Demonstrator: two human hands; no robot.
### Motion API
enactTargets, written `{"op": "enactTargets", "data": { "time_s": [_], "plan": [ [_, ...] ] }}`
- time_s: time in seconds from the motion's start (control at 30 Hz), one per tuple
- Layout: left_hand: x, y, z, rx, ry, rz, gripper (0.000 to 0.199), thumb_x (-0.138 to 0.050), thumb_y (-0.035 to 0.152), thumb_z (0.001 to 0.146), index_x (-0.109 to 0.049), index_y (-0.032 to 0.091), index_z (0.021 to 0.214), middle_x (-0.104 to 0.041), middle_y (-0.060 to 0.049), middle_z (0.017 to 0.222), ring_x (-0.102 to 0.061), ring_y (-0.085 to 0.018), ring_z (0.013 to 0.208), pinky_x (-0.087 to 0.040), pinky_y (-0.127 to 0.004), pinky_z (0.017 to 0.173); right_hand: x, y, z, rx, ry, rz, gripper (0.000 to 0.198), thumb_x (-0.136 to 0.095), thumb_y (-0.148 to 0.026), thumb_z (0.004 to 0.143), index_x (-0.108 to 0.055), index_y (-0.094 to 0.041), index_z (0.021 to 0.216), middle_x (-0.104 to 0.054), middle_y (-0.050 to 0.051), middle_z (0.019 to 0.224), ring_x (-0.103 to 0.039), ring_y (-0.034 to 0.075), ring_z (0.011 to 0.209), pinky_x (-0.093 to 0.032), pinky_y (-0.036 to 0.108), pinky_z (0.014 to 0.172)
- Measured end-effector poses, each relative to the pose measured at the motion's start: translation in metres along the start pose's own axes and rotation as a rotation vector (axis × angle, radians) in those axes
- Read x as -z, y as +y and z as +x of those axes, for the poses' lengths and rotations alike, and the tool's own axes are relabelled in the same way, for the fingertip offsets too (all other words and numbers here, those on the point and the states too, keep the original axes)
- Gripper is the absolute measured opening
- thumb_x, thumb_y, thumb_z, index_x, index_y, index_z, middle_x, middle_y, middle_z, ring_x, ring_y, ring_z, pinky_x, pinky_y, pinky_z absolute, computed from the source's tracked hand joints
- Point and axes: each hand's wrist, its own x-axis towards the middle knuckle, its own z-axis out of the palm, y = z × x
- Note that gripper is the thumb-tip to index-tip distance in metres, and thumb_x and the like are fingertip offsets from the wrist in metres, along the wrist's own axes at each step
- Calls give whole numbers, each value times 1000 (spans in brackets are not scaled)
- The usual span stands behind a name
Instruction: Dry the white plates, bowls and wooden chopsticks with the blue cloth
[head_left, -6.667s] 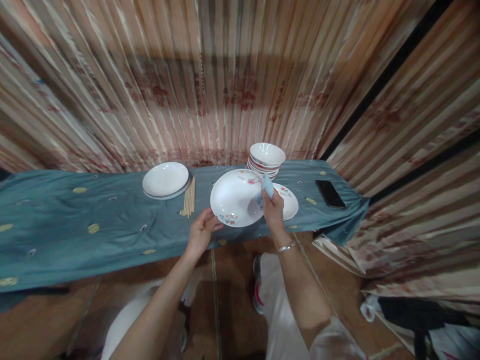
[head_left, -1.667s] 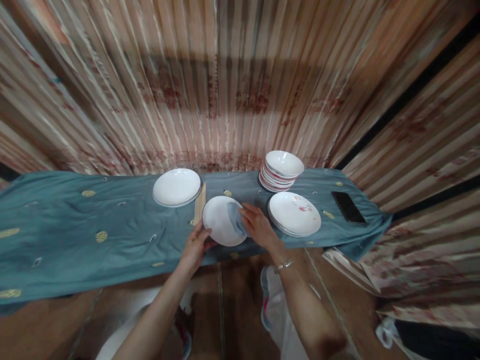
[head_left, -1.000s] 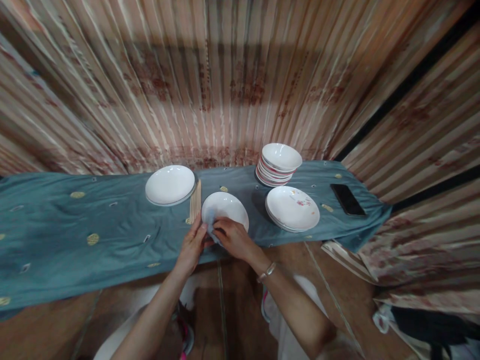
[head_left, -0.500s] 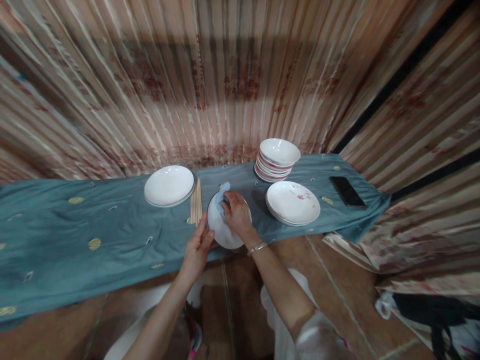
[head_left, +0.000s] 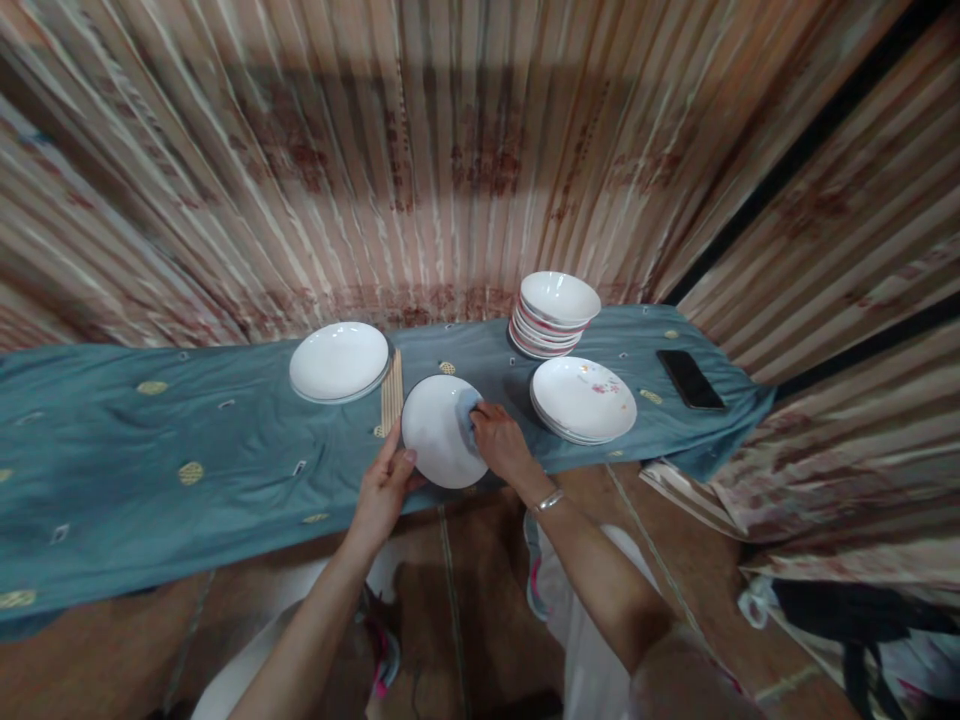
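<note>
A round white plate is held over the table's front edge. My left hand grips its left rim, thumb on top and the other fingers partly hidden beneath. My right hand is closed on a light blue cloth and presses it against the plate's right side. Just left of the plate lie several wooden chopsticks side by side. Further left sits a small stack of white plates. Right of my right hand is a stack of flower-patterned plates.
A stack of white bowls with red bands stands at the back right. A black phone lies near the right end. The teal cloth-covered table backs onto a patterned curtain. Below is a brown tiled floor.
My right hand has moved the cloth from the plate's upper left to its right side. The plate has shifted slightly left, and my left hand still holds its rim.
</note>
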Motion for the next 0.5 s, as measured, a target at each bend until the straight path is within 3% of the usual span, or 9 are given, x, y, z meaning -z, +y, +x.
{"op": "enactTargets", "data": {
  "time_s": [0.23, 0.33, 0.5],
  "plan": [
    [-3, -3, 4, 2, 10, -14, 72, -74, 39, 70, -48, 32, 136, -61, -4, 122, -63, -19, 87, -59, -29, 61, 14, -12, -34, 118, -117, 93, 20, -46, -17, 92, -66, -13, 93, -65, 11, 105, -58, 21, 101, -45, 31, 91],
    [-8, -1, 2, 7, -13, -27, 74, -73, 41, 70, -45, 33, 139, -56, -5, 130, -63, -17, 80, -59, -29, 58, 17, -23, -40, 191, -80, 241, 22, -46, -23, 94, -66, -15, 96, -64, 10, 109, -59, 20, 102, -46, 31, 91],
    [-12, 1, 1, -2, -4, -8, 74, -73, 43, 70, -46, 33, 138, -51, -6, 137, -63, -18, 83, -58, -25, 54, 18, -43, -36, 253, 42, 518, 25, -47, -18, 92, -61, -18, 113, -62, 9, 123, -56, 18, 114, -43, 31, 100]
  ]
}}
